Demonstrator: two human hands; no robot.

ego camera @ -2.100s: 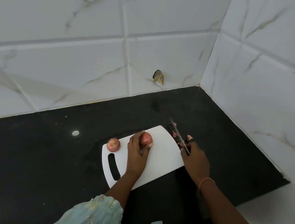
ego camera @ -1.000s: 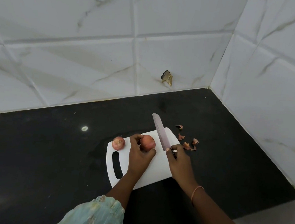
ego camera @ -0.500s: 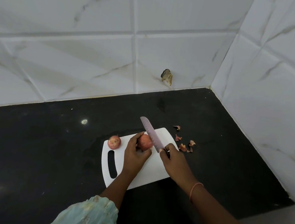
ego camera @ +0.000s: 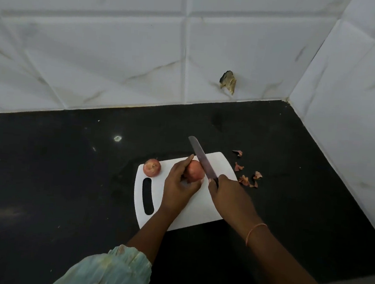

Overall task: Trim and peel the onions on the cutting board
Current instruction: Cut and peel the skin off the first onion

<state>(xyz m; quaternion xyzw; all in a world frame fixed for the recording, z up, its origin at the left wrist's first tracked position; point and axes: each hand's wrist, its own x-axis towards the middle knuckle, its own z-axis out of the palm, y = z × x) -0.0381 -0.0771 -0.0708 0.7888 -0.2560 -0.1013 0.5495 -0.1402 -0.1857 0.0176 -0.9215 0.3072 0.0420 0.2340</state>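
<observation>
Onion under the knife sits near the far middle of the board, and the left hand grips it from its near-left side, fingers curled over the left flank and the thumb tucked against the near side. That leaves the right side of the onion bare, and the blade lies across exactly that side. The knife's long axis runs on a slant, from the handle in the right hand at the board's right edge up and away to a tip that overhangs the board's far edge. The right hand is wrapped tight on the handle, with nothing else in it.

The coming cut, as I judge it, turns on this: the blade stands just right of the left fingers, with the onion's bulk between steel and fingertips. Pressing down should take off the right end of the onion. Which end that is, root or stem, cannot be told. The left fingertips sit near the blade's line, so a slip toward them is the risk.

Counted: two onions, the held one and a second lying free at the board's far-left corner, above the handle slot. One knife, one board, two hands. About five peel scraps lie on the table just off the board's right edge.
</observation>
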